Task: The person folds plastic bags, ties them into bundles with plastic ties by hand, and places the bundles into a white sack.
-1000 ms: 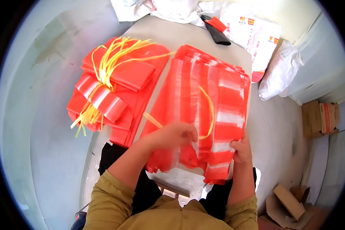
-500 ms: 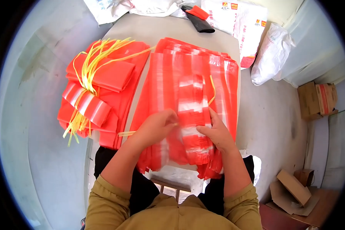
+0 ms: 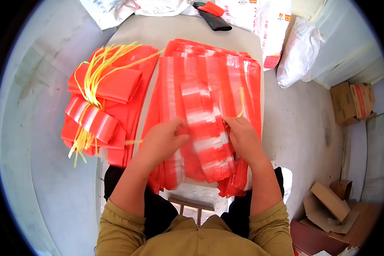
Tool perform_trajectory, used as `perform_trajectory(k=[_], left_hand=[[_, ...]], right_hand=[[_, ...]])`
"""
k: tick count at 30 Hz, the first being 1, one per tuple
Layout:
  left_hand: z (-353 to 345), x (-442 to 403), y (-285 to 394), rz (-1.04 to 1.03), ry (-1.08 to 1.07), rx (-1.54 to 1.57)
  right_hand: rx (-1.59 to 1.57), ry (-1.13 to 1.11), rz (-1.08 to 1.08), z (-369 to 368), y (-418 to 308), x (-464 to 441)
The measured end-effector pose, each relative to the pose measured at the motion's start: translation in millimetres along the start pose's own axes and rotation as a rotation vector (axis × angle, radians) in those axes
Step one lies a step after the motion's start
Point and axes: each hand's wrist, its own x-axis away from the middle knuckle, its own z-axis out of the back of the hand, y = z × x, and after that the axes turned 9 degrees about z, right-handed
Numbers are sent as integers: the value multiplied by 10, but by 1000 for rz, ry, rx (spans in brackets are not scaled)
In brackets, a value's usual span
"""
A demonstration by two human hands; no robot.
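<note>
Khaki shirt: worn by the person, its front [image 3: 196,243] nearest, sleeves ending near the elbows, both forearms reaching forward over the work.
Left hand: half curled [image 3: 164,137] and blurred, thumb towards the fingers, just beside the folded bundle's left edge; whether it pinches anything I cannot tell.
Right hand: fingers bent inward [image 3: 243,135], thumb drawn in at the bundle's right edge; whether it grips the bundle, the strip or both cannot be told.
Folded bundle: red-and-white banded plastic [image 3: 207,130], between the two hands, lying slightly slanted on the flat stack. Its folding looks finished.
Yellow strip: one length [image 3: 242,101] rises beyond the right hand, and a yellow end [image 3: 133,141] pokes out left of the left forearm; whether they join is hidden. No closed loop shows round the bundle, so tying appears undone as yet.
Flat stack: striped red plastic [image 3: 192,68] under the bundle, plenty of it unfolded.
Left pile: red plastic [image 3: 136,64] topped by a smaller banded bundle [image 3: 103,126], with yellow strands [image 3: 89,81] across it.
Table: pale top [image 3: 158,30] beneath everything.
Far edge: black roll [image 3: 215,21] with a red piece [image 3: 212,8], near white sacks [image 3: 273,38].
</note>
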Motion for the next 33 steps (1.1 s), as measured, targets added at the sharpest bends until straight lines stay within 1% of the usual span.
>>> perform_trajectory(k=[1, 2, 4, 5, 7, 8, 10, 11, 13, 14, 16, 17, 19, 22, 23, 25, 26, 28, 31, 32, 33], left_hand=[[53, 14, -7, 11, -29, 21], [95, 19, -29, 22, -59, 40], [96, -13, -187, 6, -117, 216], [97, -28, -240, -1, -146, 305], [163, -54, -232, 48, -224, 459], [186, -67, -225, 74, -261, 538], [146, -98, -199, 175, -263, 682], [131, -111, -185, 225, -262, 755], [160, -113, -143, 257, -330, 868], [167, -112, -125, 273, -364, 924], [93, -120, -158, 145, -336, 856], [43, -129, -186, 82, -322, 820], [-67, -176, -246, 53, -233, 704], [-117, -172, -195, 45, -161, 598], [-132, -167, -161, 48, -147, 574], [-211, -160, -96, 31, -99, 678], [-242, -160, -77, 23, -73, 731], [-271, -196, -83, -2, -54, 686], [-344, -224, -94, -38, -23, 696], [-363, -228, -88, -51, -14, 712], [-358, -218, -73, -63, 4, 645]], right_hand=[[88, 46, 63, -13, 25, 13], [140, 51, 69, -12, 33, 26], [246, 60, 80, -5, 49, 48], [348, 86, 42, -11, 83, 57], [553, 136, -32, -7, 170, 61], [561, 142, -51, 31, 197, 66], [577, 155, -85, 147, 203, 71], [546, 157, -93, 186, 201, 76], [484, 160, -110, 255, 194, 91], [314, 153, -161, 285, 188, 93], [-25, 137, -259, 334, 181, 88], [-197, 117, -266, 353, 184, 81], [-542, 77, -277, 393, 173, 61], [-858, 121, -304, 344, -31, -3], [-877, 107, -329, 340, -23, -1], [-916, 76, -378, 313, 14, 3], [-938, 119, -391, 295, 43, 15], [-982, 202, -416, 261, 123, 51], [-1012, 238, -379, 295, 211, 75], [-1063, 251, -311, 292, 207, 73], [-1113, 264, -241, 298, 159, 56]])
